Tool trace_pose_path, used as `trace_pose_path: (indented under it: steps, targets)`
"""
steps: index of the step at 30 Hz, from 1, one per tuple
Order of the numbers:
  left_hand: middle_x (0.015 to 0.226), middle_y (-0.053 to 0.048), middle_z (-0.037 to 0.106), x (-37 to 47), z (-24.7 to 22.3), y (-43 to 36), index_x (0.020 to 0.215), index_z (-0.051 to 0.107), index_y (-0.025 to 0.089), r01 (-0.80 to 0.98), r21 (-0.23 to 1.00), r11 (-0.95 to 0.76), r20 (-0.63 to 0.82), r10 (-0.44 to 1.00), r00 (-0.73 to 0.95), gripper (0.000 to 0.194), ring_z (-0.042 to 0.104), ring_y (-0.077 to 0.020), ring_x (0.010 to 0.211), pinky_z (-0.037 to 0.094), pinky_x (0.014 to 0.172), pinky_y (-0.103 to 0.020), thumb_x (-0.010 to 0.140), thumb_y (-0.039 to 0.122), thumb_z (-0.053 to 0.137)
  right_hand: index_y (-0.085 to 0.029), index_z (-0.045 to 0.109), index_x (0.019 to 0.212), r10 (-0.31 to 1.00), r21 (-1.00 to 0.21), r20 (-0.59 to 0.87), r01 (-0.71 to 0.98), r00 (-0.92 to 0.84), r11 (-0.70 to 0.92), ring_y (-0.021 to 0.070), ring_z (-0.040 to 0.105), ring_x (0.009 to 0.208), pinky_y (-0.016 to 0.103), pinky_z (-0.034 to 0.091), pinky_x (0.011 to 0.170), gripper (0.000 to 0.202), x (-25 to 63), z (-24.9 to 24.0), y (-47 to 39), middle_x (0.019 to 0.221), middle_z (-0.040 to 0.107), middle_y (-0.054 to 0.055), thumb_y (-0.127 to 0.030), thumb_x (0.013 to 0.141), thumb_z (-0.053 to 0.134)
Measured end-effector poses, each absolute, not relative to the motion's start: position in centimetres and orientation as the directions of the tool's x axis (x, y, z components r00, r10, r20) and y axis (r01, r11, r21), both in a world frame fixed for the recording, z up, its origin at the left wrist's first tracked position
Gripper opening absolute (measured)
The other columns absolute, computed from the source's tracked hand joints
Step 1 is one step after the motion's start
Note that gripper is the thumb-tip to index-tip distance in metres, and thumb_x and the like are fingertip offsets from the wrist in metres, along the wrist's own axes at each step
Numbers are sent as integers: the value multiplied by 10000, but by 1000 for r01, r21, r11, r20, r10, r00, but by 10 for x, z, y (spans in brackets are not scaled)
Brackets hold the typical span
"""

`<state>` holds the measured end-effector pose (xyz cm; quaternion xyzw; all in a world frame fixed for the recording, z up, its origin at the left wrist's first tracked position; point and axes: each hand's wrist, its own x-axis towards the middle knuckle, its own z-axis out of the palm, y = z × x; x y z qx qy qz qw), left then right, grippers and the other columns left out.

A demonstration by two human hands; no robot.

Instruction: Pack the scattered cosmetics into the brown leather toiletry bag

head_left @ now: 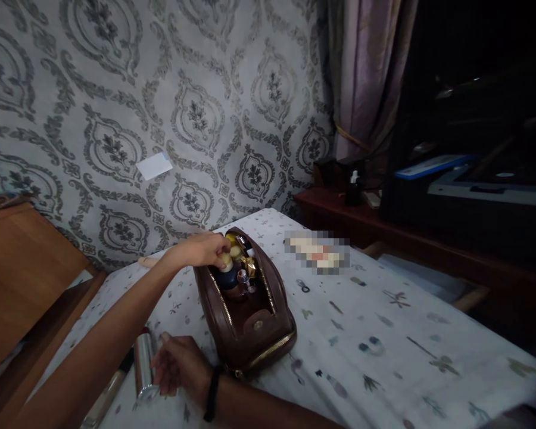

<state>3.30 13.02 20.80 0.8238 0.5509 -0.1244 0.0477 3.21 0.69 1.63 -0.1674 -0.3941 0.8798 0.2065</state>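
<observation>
A brown leather toiletry bag (272,286) lies unzipped on the patterned bedsheet. My left hand (205,249) reaches into its far left side, fingers closed around the pale cap of a dark blue bottle (228,280). Beside that bottle inside are a small clear-and-metal bottle (243,276), a gold faceted cap (250,266) and several other small containers. My right hand (178,364), with a black band on its wrist, is left of the bag with loosely curled fingers apart. Its fingertips are beside a silver cylindrical container (143,364), touching or very near it.
Another slim container (105,396) lies at lower left, partly behind my left forearm. A blurred-out item (317,251) rests right of the bag. Wooden furniture (31,280) borders the left; a dark red shelf (326,199) and an open drawer (429,280) stand right.
</observation>
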Motion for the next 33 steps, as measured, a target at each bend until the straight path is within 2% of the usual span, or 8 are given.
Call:
trace_pose_path:
  steps: [7, 15, 23, 27, 33]
  targets:
    - [945, -17, 674, 32, 200, 134, 1064, 601, 184, 927, -78, -367, -231, 911, 342, 349, 601, -179, 842, 411, 673, -231, 729, 249, 675, -146, 581, 650, 495, -766, -118, -238, -861, -597, 81, 473, 334, 230, 264, 355, 691, 32, 16, 7, 483, 559, -18, -821, 757, 482]
    - [1060, -25, 675, 36, 199, 132, 1137, 599, 230, 922, -137, -363, -206, 921, 332, 408, 613, -212, 952, 425, 748, -255, 735, 245, 667, -139, 594, 668, 503, -759, -104, -259, -858, -598, 84, 480, 343, 227, 256, 358, 710, 31, 12, 6, 498, 565, -11, -837, 738, 488]
    - [983, -20, 683, 44, 200, 131, 1098, 611, 220, 923, -179, -340, -199, 931, 305, 364, 624, -215, 904, 415, 690, -263, 746, 286, 674, -136, 588, 669, 498, -762, -99, -256, -862, -595, 84, 482, 347, 228, 265, 369, 714, 32, 13, 6, 503, 568, -8, -841, 732, 492]
    - [1072, -55, 678, 48, 198, 129, 1091, 609, 206, 924, -238, -298, -158, 951, 266, 359, 627, -245, 970, 432, 702, -277, 754, 313, 672, -138, 587, 672, 506, -758, -78, -278, -859, -590, 81, 478, 347, 229, 264, 368, 717, 33, 13, 6, 505, 569, -12, -850, 700, 513]
    - [1150, -67, 667, 45, 198, 130, 1139, 600, 196, 926, -216, -310, -156, 947, 281, 408, 613, -248, 1034, 444, 748, -279, 755, 316, 672, -145, 578, 677, 500, -761, -95, -261, -861, -594, 82, 478, 356, 231, 274, 387, 681, 35, 16, 5, 501, 570, -17, -822, 717, 522]
